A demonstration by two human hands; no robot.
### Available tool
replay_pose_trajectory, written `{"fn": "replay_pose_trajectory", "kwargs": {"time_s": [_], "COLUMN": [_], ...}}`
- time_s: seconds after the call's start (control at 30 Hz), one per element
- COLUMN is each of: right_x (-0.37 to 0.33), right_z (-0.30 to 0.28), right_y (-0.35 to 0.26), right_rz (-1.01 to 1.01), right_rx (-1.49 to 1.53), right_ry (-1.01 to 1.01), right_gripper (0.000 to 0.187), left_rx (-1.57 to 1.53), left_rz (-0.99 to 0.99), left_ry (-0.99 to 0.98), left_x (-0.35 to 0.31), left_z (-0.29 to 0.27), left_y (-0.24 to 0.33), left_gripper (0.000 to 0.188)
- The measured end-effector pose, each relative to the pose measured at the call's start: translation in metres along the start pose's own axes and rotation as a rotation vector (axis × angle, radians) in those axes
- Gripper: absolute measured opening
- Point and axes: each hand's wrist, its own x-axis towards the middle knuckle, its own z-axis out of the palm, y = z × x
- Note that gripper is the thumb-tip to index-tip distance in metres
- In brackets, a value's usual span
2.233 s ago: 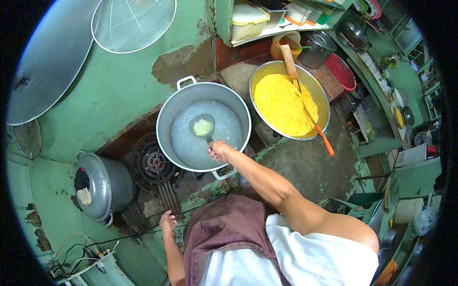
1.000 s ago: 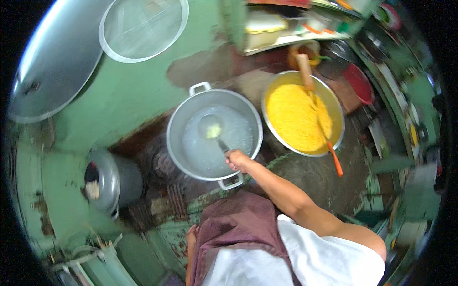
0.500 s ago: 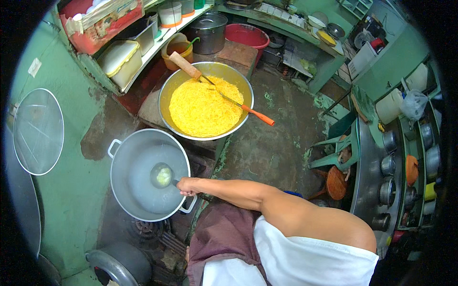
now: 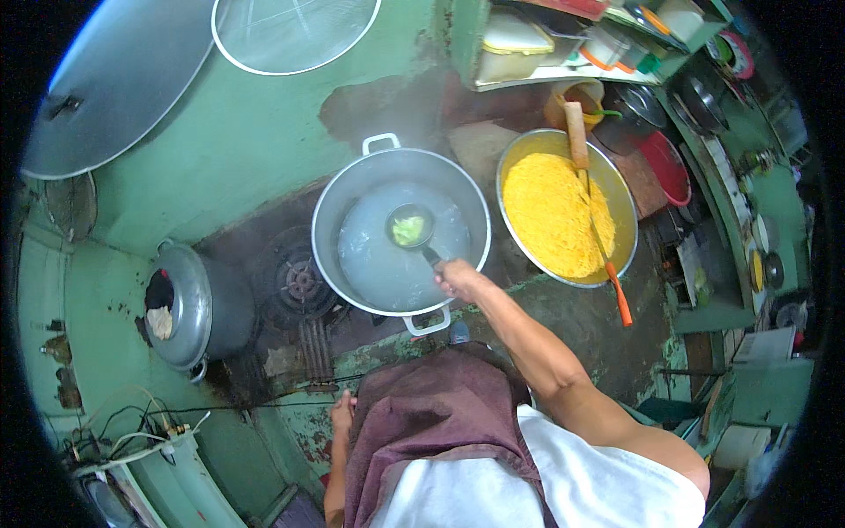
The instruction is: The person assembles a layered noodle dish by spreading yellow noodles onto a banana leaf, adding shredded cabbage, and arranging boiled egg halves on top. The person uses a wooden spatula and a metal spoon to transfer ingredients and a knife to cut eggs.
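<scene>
Even, moderate light, bluish sheen on large grey disc [image 4: 123, 88], edges bowed, corners black

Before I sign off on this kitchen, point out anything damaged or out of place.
The green wall behind the large pot has a bare, brownish patch where paint looks missing, and paint is flaking along the counter's front edge. I can make out no spill, and the ladle in the right hand looks ordinary.

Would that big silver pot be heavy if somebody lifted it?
Probably heavy: the big pot is wide and holds cloudy liquid. That liquid could slosh, because the top is open. It seems unlikely to roll, since it stands upright.
</scene>
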Motion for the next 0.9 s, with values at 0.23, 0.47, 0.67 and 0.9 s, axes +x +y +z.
{"fn": "replay_pose_trajectory", "kwargs": {"time_s": [0.23, 0.47, 0.67, 0.9], "right_x": [0.046, 0.033, 0.011, -0.022], "right_z": [-0.021, 0.054, 0.01, -0.042], "right_y": [-0.007, 0.012, 0.022, -0.003], "right_rz": [-0.272, -0.371, 0.283, 0.211], "right_rx": [-1.403, -1.518, 0.443, 0.168], "right_ry": [0.177, -0.133, -0.256, -0.128], "right_gripper": [0.027, 0.024, 0.015, 0.026], "left_rx": [-0.177, -0.145, 0.02, -0.081], "left_rz": [-0.191, -0.173, -0.171, -0.229], "left_ry": [0.03, -0.084, -0.23, -0.457], "left_x": [-0.012, 0.012, 0.069, 0.125], "left_z": [-0.019, -0.019, -0.004, -0.003], "left_y": [-0.125, -0.101, -0.032, 0.105], "left_gripper": [0.032, 0.031, 0.03, 0.026]}}
